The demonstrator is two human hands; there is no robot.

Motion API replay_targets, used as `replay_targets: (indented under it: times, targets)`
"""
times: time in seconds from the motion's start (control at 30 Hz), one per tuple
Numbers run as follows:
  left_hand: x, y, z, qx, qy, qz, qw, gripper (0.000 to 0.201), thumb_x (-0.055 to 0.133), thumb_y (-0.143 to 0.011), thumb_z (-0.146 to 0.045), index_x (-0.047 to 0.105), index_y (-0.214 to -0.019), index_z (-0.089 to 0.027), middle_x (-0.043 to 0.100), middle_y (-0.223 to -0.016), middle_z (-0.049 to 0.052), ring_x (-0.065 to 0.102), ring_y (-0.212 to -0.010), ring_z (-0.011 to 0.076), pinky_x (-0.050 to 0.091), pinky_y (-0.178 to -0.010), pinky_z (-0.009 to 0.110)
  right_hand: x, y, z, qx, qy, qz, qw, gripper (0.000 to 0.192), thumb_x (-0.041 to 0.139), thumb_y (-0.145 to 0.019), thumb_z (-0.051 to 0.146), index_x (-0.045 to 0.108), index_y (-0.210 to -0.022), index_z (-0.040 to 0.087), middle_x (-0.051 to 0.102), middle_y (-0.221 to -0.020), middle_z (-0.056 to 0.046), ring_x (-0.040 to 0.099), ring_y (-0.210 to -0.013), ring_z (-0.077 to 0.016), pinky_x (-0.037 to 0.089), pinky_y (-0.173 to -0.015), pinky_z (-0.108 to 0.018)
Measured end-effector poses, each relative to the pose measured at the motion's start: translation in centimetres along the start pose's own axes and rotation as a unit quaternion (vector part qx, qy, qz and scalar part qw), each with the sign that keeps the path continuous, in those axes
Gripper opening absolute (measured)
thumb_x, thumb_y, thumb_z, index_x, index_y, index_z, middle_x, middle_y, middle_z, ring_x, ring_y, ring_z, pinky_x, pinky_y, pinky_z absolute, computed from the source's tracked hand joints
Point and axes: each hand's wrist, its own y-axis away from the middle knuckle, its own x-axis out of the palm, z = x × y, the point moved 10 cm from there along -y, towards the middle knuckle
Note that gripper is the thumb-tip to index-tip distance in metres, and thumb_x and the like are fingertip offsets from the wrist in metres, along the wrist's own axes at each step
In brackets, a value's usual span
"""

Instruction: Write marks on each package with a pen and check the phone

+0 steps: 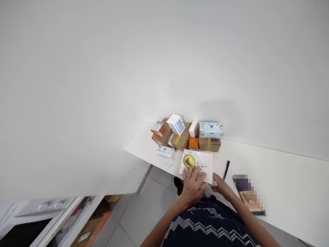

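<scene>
A white sheet (202, 160) printed with an avocado picture and small marks lies flat on the white table (282, 178) in front of me. My left hand (193, 185) rests flat on the sheet's near edge, fingers spread. At the sheet's near right corner my right hand (223, 187) touches the table, holding nothing that I can see. A black pen (226, 169) lies just right of the sheet, close to my right hand.
Behind the sheet, against the wall, stands a pile of cardboard boxes (209, 144) with small white, orange and blue packets (211, 130) on them. A blurred dark booklet (248, 195) lies to the right. The table's left edge drops to a grey floor (144, 212).
</scene>
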Motion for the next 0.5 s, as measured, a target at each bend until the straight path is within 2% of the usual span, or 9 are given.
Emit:
replay_targets:
  times: [0.07, 0.13, 0.2, 0.27, 0.33, 0.37, 0.43, 0.5]
  targets:
    - [-0.5, -0.2, 0.0, 0.015, 0.027, -0.011, 0.999, 0.035, 0.053, -0.089, -0.035, 0.062, -0.122, -0.031, 0.057, -0.136, 0.008, 0.044, -0.132, 0.0342, 0.028, -0.109, 0.06, -0.4, 0.1, -0.1, 0.023, 0.004, 0.001, 1.0, 0.064, 0.055, -0.076, 0.07, 0.059, -0.123, 0.028, 0.056, -0.135, -0.011, 0.067, -0.077, -0.0211, 0.055, -0.078, -0.039]
    - [-1.9, -0.5, 1.6, -0.009, 0.067, -0.064, 0.996, 0.034, 0.049, -0.09, -0.032, 0.064, -0.12, -0.027, 0.058, -0.133, 0.011, 0.045, -0.131, 0.0309, 0.034, -0.109, 0.054, -1.2, 0.3, 0.1, 0.038, 0.012, -0.012, 0.999, 0.066, 0.051, -0.079, 0.07, 0.056, -0.128, 0.027, 0.05, -0.141, -0.012, 0.068, -0.082, -0.0208, 0.054, -0.08, -0.037]
    - [-3.3, -0.8, 4.6, -0.073, 0.126, -0.135, 0.98, 0.036, 0.045, -0.092, -0.031, 0.063, -0.121, -0.022, 0.057, -0.132, 0.013, 0.048, -0.129, 0.0274, 0.037, -0.109, 0.048, -2.0, 0.4, 0.7, 0.038, 0.019, -0.034, 0.999, 0.069, 0.048, -0.081, 0.069, 0.051, -0.134, 0.025, 0.049, -0.142, -0.015, 0.069, -0.085, -0.0212, 0.054, -0.08, -0.035]
    - [-3.5, -0.7, 8.7, -0.177, 0.199, -0.177, 0.948, 0.04, 0.045, -0.092, -0.036, 0.059, -0.125, -0.019, 0.057, -0.132, 0.014, 0.049, -0.127, 0.0255, 0.038, -0.109, 0.045, -2.3, 0.5, 1.8, 0.017, 0.023, -0.042, 0.999, 0.071, 0.046, -0.083, 0.069, 0.047, -0.139, 0.025, 0.05, -0.142, -0.016, 0.069, -0.089, -0.0218, 0.053, -0.08, -0.035]
    - [-1.9, -0.1, 12.3, -0.3, 0.277, -0.161, 0.899, 0.044, 0.047, -0.09, -0.044, 0.057, -0.127, -0.02, 0.057, -0.133, 0.013, 0.051, -0.126, 0.0255, 0.039, -0.108, 0.045, -2.0, 0.5, 3.2, -0.007, 0.027, -0.042, 0.999, 0.074, 0.045, -0.083, 0.069, 0.043, -0.142, 0.025, 0.051, -0.14, -0.016, 0.068, -0.091, -0.0221, 0.053, -0.081, -0.035]
    - [-0.9, 0.2, 13.3, -0.343, 0.308, -0.139, 0.877, 0.046, 0.048, -0.09, -0.047, 0.058, -0.125, -0.02, 0.059, -0.132, 0.013, 0.052, -0.125, 0.0259, 0.041, -0.106, 0.044, -1.6, 0.6, 3.8, -0.018, 0.031, -0.036, 0.999, 0.075, 0.044, -0.083, 0.07, 0.041, -0.144, 0.025, 0.052, -0.14, -0.016, 0.068, -0.092, -0.0224, 0.052, -0.082, -0.036]
    - [0.8, 0.4, 13.8, -0.381, 0.346, -0.094, 0.852, 0.045, 0.05, -0.088, -0.05, 0.062, -0.121, -0.021, 0.063, -0.127, 0.012, 0.057, -0.119, 0.0266, 0.046, -0.1, 0.043, -0.7, 0.9, 4.9, -0.031, 0.04, -0.022, 0.998, 0.077, 0.045, -0.083, 0.071, 0.04, -0.145, 0.025, 0.054, -0.138, -0.015, 0.067, -0.094, -0.0231, 0.052, -0.084, -0.037]
    - [1.5, 0.5, 13.2, -0.376, 0.365, -0.075, 0.849, 0.043, 0.048, -0.089, -0.051, 0.064, -0.118, -0.023, 0.066, -0.123, 0.011, 0.062, -0.113, 0.0263, 0.051, -0.094, 0.042, 0.0, 1.1, 5.4, -0.034, 0.04, -0.017, 0.998, 0.077, 0.046, -0.083, 0.07, 0.039, -0.145, 0.026, 0.055, -0.139, -0.013, 0.066, -0.098, -0.0243, 0.052, -0.086, -0.038]
